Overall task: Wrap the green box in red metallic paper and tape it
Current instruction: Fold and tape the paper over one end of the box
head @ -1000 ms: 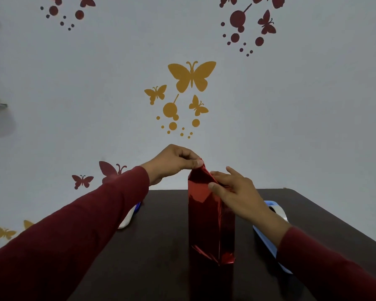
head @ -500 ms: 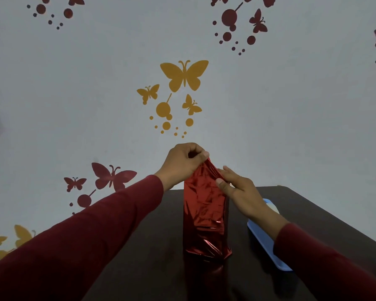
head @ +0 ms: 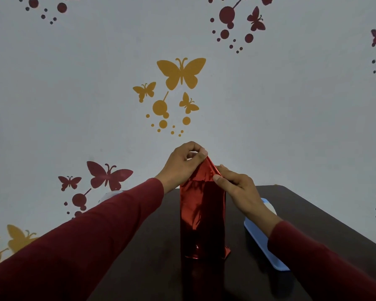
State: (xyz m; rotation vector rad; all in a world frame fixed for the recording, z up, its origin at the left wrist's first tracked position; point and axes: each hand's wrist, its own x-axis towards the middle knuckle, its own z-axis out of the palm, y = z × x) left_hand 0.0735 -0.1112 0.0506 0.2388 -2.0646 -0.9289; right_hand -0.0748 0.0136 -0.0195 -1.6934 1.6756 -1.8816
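A tall box stands upright on the dark table, fully covered in red metallic paper; no green shows. The paper's top end rises to a folded peak. My left hand pinches that peak between thumb and fingers from the left. My right hand pinches the paper's right top fold with thumb and fingers. At the bottom the paper end is creased and folded under the box, with a small corner sticking out at the right.
A light blue tray-like object lies on the table right of the box, partly under my right forearm. A pale object peeks out behind my left sleeve. A wall with butterfly stickers stands directly behind the table.
My left hand has drawn the top flap up into a tighter peak, and my right hand has moved up to pinch its right fold. The box stays upright.
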